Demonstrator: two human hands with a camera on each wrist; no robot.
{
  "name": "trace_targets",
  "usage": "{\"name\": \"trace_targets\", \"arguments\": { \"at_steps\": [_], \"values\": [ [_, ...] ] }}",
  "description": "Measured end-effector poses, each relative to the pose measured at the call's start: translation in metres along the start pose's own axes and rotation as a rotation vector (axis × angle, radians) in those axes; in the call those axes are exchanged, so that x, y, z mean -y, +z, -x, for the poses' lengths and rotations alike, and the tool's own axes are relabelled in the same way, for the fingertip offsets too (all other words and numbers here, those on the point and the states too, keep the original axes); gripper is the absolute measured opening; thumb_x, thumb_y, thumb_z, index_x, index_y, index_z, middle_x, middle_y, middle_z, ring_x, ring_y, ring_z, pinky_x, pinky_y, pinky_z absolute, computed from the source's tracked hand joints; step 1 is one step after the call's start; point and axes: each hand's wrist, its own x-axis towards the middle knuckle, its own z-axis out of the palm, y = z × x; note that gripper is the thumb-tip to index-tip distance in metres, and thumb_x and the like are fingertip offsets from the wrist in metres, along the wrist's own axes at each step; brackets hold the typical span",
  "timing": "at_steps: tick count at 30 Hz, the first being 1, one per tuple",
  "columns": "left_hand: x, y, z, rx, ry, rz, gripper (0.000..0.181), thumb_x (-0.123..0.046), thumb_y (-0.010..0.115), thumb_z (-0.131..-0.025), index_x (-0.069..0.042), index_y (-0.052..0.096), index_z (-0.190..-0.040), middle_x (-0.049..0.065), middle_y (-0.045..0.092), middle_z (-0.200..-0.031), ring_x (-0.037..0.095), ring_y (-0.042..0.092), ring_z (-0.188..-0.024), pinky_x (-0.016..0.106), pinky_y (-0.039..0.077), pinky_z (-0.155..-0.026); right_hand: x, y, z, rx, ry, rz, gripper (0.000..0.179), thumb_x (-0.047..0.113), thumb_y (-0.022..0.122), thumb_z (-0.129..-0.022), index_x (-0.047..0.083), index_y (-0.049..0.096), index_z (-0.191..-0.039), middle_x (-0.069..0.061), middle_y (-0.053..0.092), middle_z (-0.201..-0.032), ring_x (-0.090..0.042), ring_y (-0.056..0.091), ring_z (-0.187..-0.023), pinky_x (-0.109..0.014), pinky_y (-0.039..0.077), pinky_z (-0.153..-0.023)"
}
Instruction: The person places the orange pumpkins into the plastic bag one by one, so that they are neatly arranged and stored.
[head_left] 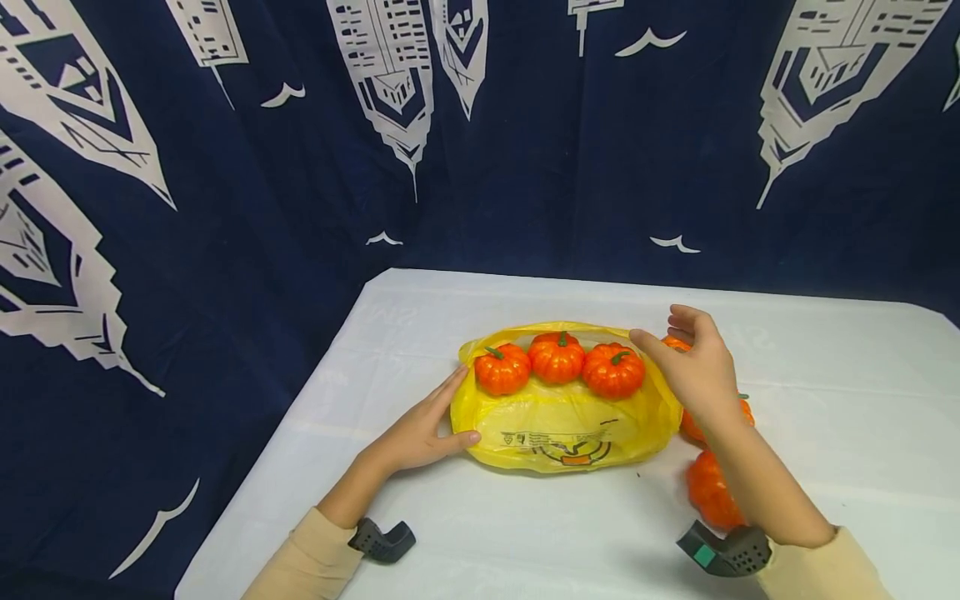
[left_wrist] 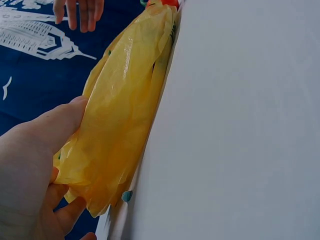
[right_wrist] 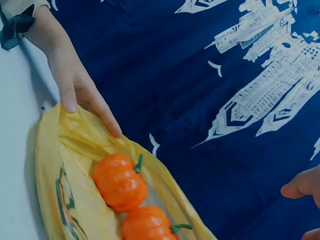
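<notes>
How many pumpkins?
6: three pumpkins in the yellow bag, three more pumpkins on the table right of it, partly behind the right hand and forearm; others may be hidden.

Head view: bright, fairly even light; soft shadow on the tabletop (head_left: 847,408) near the pumpkins (head_left: 557,358), which show small highlights. Both wrist views dimmer, cooler, fine detail soft. Left wrist: thin glare streak on the bag (left_wrist: 115,115), upper part.

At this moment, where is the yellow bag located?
In the head view, the yellow bag sits slightly right of centre on the table, between the left hand and right hand, with loose pumpkins to its right.
</notes>
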Motion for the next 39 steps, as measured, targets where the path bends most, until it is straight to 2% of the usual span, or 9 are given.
{"name": "trace_targets", "arguments": {
  "at_steps": [4, 7, 16, 20, 23, 28, 30, 34, 39],
  "values": [
    [0.000, 0.000, 0.001, -0.004, -0.009, 0.000, 0.095, -0.046, 0.068, -0.089, -0.017, 0.010, -0.158, -0.001, 0.009, -0.162, 0.023, 0.015, -0.147, 0.049, 0.020, -0.115, -0.003, -0.015, -0.004, 0.035, -0.002, 0.018, 0.089, 0.053, 0.060, -0.092, 0.004, 0.020, -0.154, -0.023, 0.030, -0.153, -0.042, 0.032, -0.137, -0.059, 0.036, -0.105],
    [0.001, 0.000, 0.000, -0.004, -0.012, -0.001, 0.094, -0.045, 0.068, -0.089, -0.018, 0.010, -0.158, -0.001, 0.009, -0.162, 0.023, 0.015, -0.147, 0.049, 0.020, -0.115, -0.009, -0.028, -0.012, 0.108, -0.020, -0.004, 0.089, 0.052, 0.059, -0.093, 0.004, 0.017, -0.155, -0.024, 0.029, -0.153, -0.044, 0.031, -0.137, -0.063, 0.033, -0.104],
    [0.003, 0.000, 0.000, -0.007, -0.007, -0.003, 0.094, -0.046, 0.067, -0.090, -0.018, 0.010, -0.158, -0.001, 0.009, -0.162, 0.022, 0.015, -0.146, 0.049, 0.020, -0.115, -0.033, -0.059, -0.052, 0.246, -0.074, 0.012, 0.086, 0.046, 0.057, -0.096, 0.000, 0.014, -0.154, -0.029, 0.028, -0.152, -0.050, 0.026, -0.136, -0.072, 0.020, -0.105],
    [0.002, 0.000, 0.000, -0.008, 0.001, 0.001, 0.094, -0.046, 0.067, -0.090, -0.017, 0.010, -0.158, 0.000, 0.009, -0.162, 0.023, 0.015, -0.146, 0.049, 0.020, -0.115, -0.049, -0.068, -0.067, 0.290, -0.105, 0.026, 0.083, 0.044, 0.055, -0.098, -0.001, 0.013, -0.154, -0.031, 0.029, -0.150, -0.049, 0.028, -0.135, -0.070, 0.021, -0.105],
    [0.002, 0.000, 0.000, -0.005, 0.004, 0.004, 0.094, -0.045, 0.068, -0.090, -0.016, 0.010, -0.158, 0.001, 0.009, -0.162, 0.023, 0.015, -0.146, 0.048, 0.020, -0.116, -0.062, -0.073, -0.075, 0.304, -0.097, 0.045, 0.080, 0.043, 0.052, -0.100, -0.001, 0.013, -0.154, -0.030, 0.030, -0.150, -0.044, 0.033, -0.132, -0.064, 0.026, -0.106],
    [0.003, 0.001, -0.001, 0.001, 0.000, 0.001, 0.094, -0.046, 0.067, -0.090, -0.016, 0.009, -0.158, 0.001, 0.009, -0.162, 0.022, 0.015, -0.146, 0.047, 0.019, -0.116, -0.080, -0.078, -0.086, 0.318, -0.068, 0.056, 0.078, 0.043, 0.050, -0.101, 0.000, 0.015, -0.154, -0.020, 0.035, -0.145, -0.025, 0.043, -0.122, -0.056, 0.031, -0.106],
    [0.003, 0.000, -0.001, 0.001, -0.002, -0.001, 0.095, -0.046, 0.067, -0.090, -0.017, 0.009, -0.158, 0.001, 0.009, -0.162, 0.022, 0.015, -0.146, 0.047, 0.019, -0.116, -0.087, -0.079, -0.089, 0.325, -0.068, 0.052, 0.078, 0.043, 0.052, -0.100, -0.001, 0.015, -0.154, -0.021, 0.035, -0.145, -0.027, 0.041, -0.123, -0.059, 0.028, -0.108],
    [0.003, 0.000, -0.001, 0.000, -0.007, -0.008, 0.095, -0.047, 0.067, -0.089, -0.017, 0.009, -0.158, 0.000, 0.009, -0.162, 0.021, 0.015, -0.146, 0.046, 0.019, -0.116, -0.101, -0.079, -0.093, 0.352, -0.068, 0.072, 0.080, 0.041, 0.054, -0.099, -0.003, 0.015, -0.153, -0.030, 0.027, -0.151, -0.048, 0.025, -0.134, -0.071, 0.022, -0.105],
    [0.002, 0.000, 0.000, -0.002, -0.004, -0.009, 0.094, -0.045, 0.067, -0.090, -0.016, 0.009, -0.158, 0.001, 0.009, -0.162, 0.022, 0.015, -0.146, 0.047, 0.019, -0.116, -0.112, -0.077, -0.097, 0.386, -0.060, 0.169, 0.082, 0.041, 0.056, -0.098, -0.005, 0.016, -0.152, -0.038, 0.016, -0.151, -0.058, 0.016, -0.135, -0.075, 0.024, -0.099]
  ]
}}
